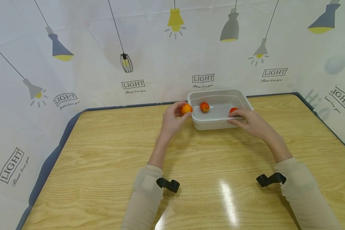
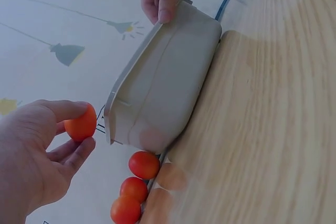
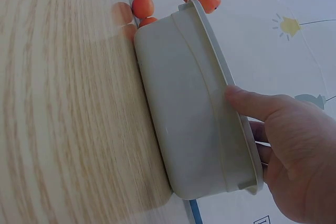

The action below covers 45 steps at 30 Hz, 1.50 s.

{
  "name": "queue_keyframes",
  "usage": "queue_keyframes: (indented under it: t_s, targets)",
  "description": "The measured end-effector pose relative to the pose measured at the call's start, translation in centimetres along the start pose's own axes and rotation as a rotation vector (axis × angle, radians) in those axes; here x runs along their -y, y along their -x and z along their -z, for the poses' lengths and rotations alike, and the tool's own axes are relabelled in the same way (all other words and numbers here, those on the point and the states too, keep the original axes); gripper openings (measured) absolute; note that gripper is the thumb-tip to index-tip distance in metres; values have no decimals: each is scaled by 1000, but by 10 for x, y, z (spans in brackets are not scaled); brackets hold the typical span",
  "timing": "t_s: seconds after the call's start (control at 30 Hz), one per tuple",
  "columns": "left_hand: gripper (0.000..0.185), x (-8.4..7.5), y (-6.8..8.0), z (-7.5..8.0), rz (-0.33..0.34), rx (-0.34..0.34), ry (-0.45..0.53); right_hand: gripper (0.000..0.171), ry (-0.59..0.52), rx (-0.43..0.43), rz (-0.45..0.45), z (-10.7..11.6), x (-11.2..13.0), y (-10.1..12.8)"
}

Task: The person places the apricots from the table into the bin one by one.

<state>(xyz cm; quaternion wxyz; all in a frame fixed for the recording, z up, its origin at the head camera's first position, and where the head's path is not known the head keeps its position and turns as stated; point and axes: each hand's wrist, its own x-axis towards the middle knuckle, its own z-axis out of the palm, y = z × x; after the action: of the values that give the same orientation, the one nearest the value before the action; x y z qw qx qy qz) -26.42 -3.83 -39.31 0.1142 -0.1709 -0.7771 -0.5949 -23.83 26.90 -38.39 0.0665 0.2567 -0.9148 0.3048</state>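
Tomato (image 1: 186, 109) is pinched in the left hand (image 1: 172, 119) beside the tub (image 1: 218, 123); right hand (image 1: 251, 122) fingers curl over the rim. Loosen that pinch early and it rolls off the table (image 1: 103, 159).

Bright even light, overhead glare streak on the table (image 1: 227, 198) (glossy wood), wrist views warped, blurred edges

- Both arms wore long beige sleeves (image 1: 145, 198), pushed up below the elbow.
- Each forearm carried 1 black strap mount (image 1: 168, 184).
- The 2 hands were bare.
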Motion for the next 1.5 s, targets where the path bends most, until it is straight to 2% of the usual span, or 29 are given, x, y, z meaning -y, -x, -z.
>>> queue_keyframes:
  t_s: [0.2, 0.63, 0.9, 1.3, 1.5]
  targets:
    - [39, -9, 1, -3, -11, -18, -13, 14, 3, -2, 3, 0, 0, 0]
    - [40, -23, 6, -16, -54, 9, -21, 16, 14, 2, 3, 0, 1, 0]
    - [41, -23, 8, -28, -44, 54, -20, 15, 7, -1, 7, 0, 1, 1]
    - [41, -22, 11, -36, -70, 40, -67, 14, 17, -5, 29, -1, 1, 1]
    - [43, -25, 13, -37, -42, 53, -67, 15, 17, -6, 18, -1, -1, 0]
